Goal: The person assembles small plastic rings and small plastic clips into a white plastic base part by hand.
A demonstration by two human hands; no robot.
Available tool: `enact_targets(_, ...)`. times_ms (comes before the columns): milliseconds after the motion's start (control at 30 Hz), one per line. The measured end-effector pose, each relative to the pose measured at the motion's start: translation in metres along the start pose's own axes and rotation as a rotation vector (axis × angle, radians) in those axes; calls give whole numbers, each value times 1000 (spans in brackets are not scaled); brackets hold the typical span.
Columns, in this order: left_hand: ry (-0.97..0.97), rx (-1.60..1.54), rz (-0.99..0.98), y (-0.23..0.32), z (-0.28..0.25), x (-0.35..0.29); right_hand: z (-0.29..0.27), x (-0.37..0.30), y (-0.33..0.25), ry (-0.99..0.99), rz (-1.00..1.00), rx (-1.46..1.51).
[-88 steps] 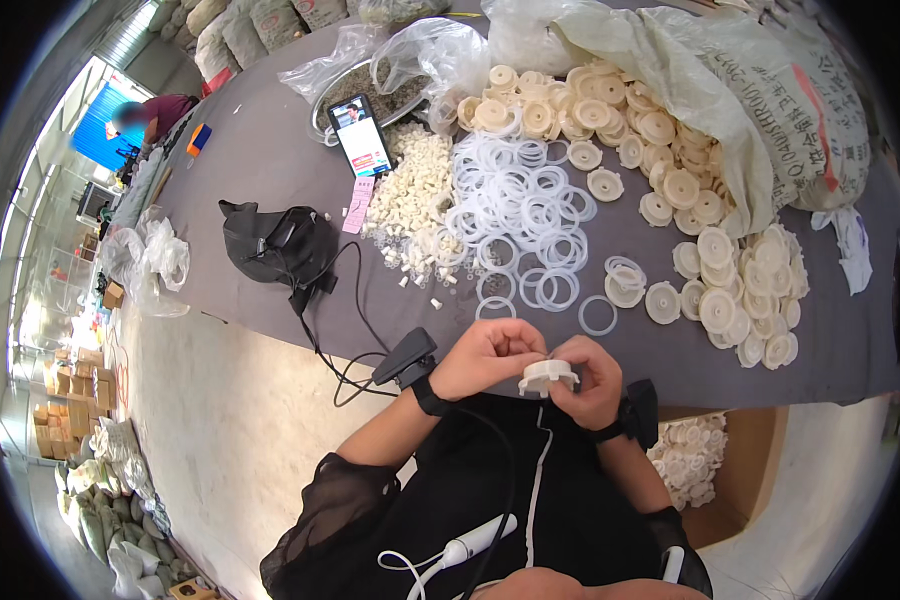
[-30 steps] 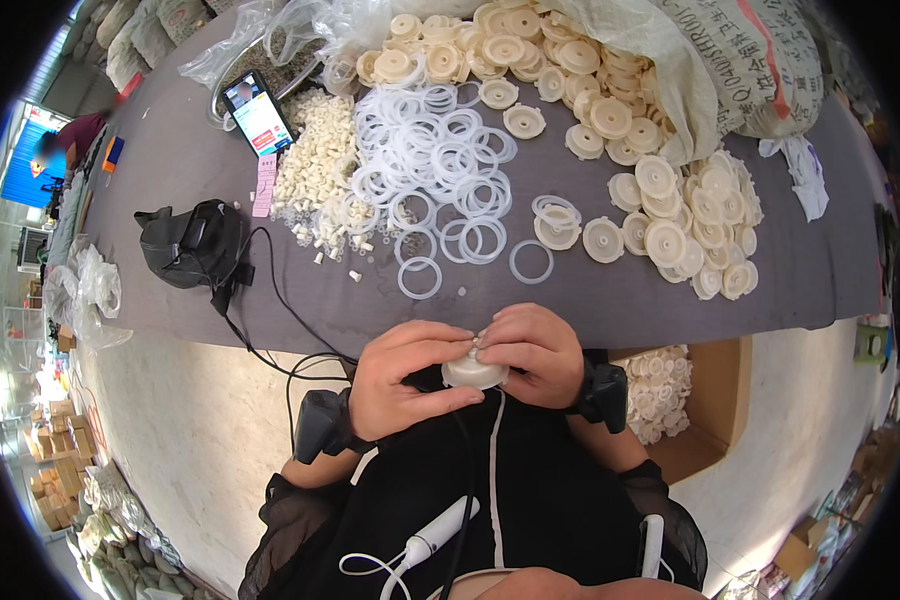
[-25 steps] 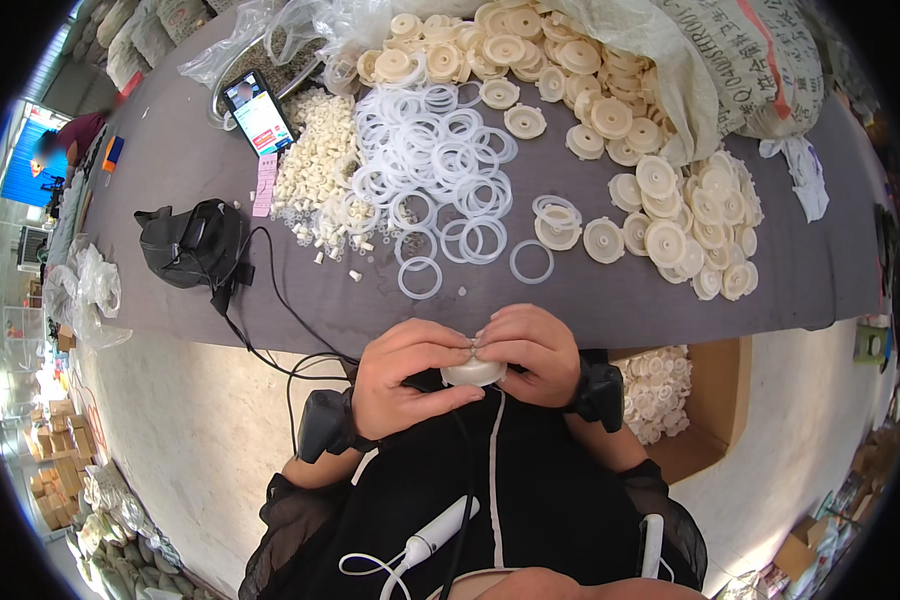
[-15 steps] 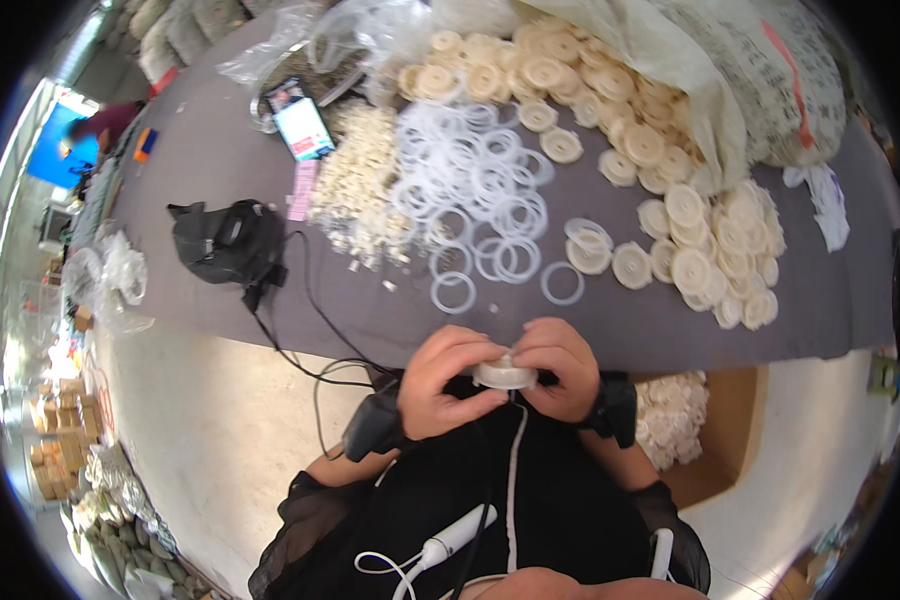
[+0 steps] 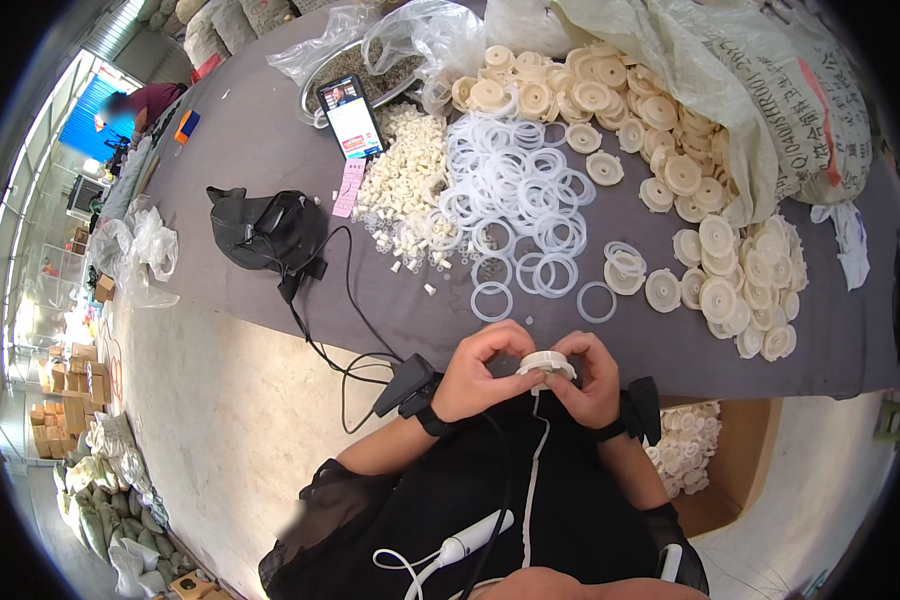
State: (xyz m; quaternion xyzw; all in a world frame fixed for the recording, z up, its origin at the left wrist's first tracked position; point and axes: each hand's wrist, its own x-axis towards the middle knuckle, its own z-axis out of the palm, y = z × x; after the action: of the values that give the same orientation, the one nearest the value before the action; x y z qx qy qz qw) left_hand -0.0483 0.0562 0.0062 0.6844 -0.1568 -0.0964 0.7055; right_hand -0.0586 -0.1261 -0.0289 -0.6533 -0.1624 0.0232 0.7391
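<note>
Close to my body, at the table's near edge, my left hand and my right hand pinch a round cream plastic cap between them. Both thumbs press on its near side, and the fingertips curl behind it. Just beyond the hands lie loose translucent rings, with a larger heap of rings farther back. Several cream plastic discs sit to the right, one with rings resting on it. Small cream plugs are piled left of the rings.
A woven sack spills more discs at the back right. Far left stand a phone, a pink slip, a metal bowl under plastic, and a black bag with a cable. Below the table, a cardboard box holds white parts.
The whole view has shifted, so the table's things appear farther right and lower. Both thumbs now lie along the cap's near side, and the cap is tilted differently between my fingers.
</note>
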Motion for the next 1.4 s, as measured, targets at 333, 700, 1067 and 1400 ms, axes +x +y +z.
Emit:
enact_targets(333, -8, -429, -233, -7, 9, 2, -32, 3, -3, 233, 178, 370)
enact_targets(700, 146, -256, -229, -27, -19, 1, -117, 19, -35, 679, 46, 857)
enact_targets(1067, 103, 940, 219, -19, -51, 74, -67, 12, 26, 348, 157, 273)
enact_targets(1400, 279, 553, -171, -45, -85, 54, -79, 14, 32, 434, 172, 774)
